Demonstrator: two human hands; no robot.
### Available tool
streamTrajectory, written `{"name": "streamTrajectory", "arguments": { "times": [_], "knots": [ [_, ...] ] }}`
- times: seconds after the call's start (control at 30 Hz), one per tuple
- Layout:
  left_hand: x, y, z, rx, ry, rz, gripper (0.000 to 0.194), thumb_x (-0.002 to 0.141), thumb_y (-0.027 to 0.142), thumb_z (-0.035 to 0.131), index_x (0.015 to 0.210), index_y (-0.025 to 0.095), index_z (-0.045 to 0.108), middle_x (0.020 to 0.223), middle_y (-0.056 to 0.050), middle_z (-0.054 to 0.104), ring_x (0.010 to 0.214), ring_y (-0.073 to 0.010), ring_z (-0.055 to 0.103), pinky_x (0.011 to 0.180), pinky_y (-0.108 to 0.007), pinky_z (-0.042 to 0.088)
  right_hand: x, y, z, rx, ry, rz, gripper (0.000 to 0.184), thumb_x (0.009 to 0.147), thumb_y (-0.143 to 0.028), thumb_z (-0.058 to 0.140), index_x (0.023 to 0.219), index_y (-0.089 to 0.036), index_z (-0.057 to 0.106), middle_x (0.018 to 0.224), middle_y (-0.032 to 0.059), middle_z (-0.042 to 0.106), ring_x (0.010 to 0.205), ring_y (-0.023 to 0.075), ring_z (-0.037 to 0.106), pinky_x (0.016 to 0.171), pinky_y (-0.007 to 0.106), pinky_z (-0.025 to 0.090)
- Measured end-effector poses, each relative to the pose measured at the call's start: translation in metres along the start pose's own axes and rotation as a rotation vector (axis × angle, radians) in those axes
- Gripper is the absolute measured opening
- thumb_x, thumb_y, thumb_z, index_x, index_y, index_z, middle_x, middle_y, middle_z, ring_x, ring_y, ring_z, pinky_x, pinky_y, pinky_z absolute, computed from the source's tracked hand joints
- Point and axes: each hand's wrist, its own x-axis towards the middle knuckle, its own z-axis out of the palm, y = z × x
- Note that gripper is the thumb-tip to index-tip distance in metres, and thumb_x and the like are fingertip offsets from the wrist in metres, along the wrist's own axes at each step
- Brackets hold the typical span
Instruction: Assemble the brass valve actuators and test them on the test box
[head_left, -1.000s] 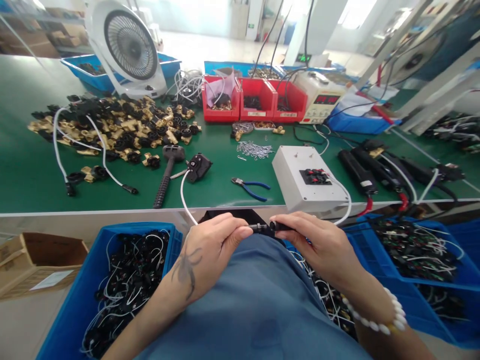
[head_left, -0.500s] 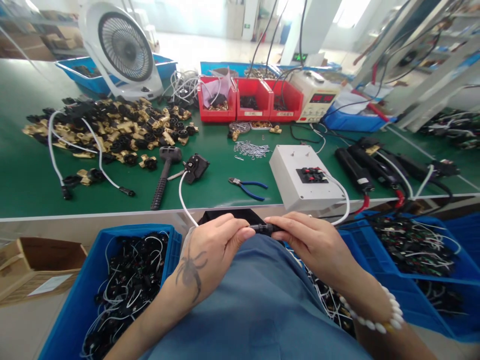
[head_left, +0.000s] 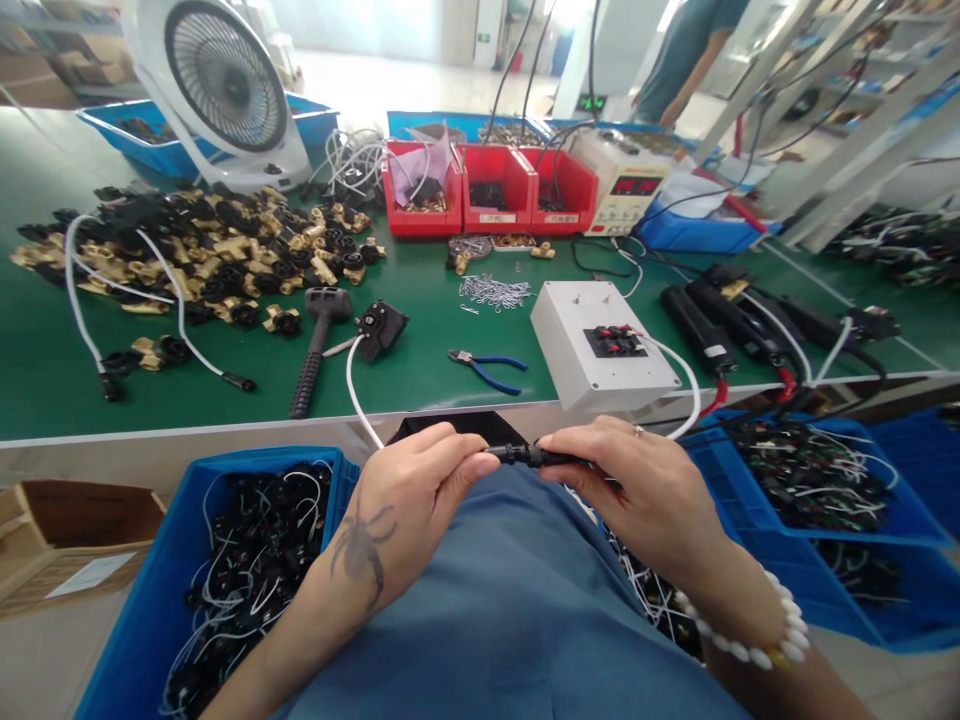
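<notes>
Between my hands, just in front of the bench edge, two black cable connectors [head_left: 517,454] meet end to end. My left hand [head_left: 420,490] pinches the left connector; a white cable [head_left: 361,405] runs from that side up to a black actuator housing [head_left: 381,328] on the bench. The right connector is gripped by my right hand [head_left: 630,480], and a white cable [head_left: 682,385] curves behind that hand to a grey test box [head_left: 600,345] with red and black terminals. Blue-handled cutting pliers [head_left: 491,370] and a black mallet [head_left: 319,350] lie beyond my hands.
Brass valve bodies [head_left: 247,250] are heaped at the left, before a white fan [head_left: 225,90]. Red bins [head_left: 495,190] and a power supply [head_left: 622,185] stand behind scattered cotter pins [head_left: 495,292]. Blue crates [head_left: 330,500] sit below the bench. A person [head_left: 690,60] stands beyond it.
My right hand has shifted a little right along its connector, so more of the joined pair shows. The view has moved slightly, and a person has appeared at the back right.
</notes>
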Motion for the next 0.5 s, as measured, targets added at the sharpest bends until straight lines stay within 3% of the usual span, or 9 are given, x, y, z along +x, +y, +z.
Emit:
{"name": "streamTrajectory", "arguments": {
  "times": [0.4, 0.5],
  "knots": [
    [0.0, -0.002, 0.002, 0.036, 0.019, 0.072, 0.031, 0.105, 0.031, 0.048, 0.094, 0.014, 0.072, 0.076, -0.001, 0.067, 0.065, -0.0139, 0.064, 0.058, -0.024, 0.045, 0.003, -0.002, 0.005, -0.107, 0.024, -0.109, 0.024, 0.106, -0.03, 0.052, 0.101, -0.014, 0.069, 0.086, 0.0073, 0.077, 0.077, 0.0182, 0.073, 0.069, 0.028, 0.055],
    [-0.001, -0.005, 0.008, 0.063, -0.095, 0.013, 0.034, 0.105, 0.034, 0.047, 0.093, 0.016, 0.073, 0.078, -0.003, 0.07, 0.067, -0.0173, 0.067, 0.059, -0.027, 0.047, -0.001, 0.004, 0.013, -0.095, -0.07, -0.046, 0.018, 0.103, -0.026, 0.057, 0.101, -0.014, 0.07, 0.088, 0.0078, 0.078, 0.079, 0.0203, 0.074, 0.069, 0.029, 0.055]
  ]
}}
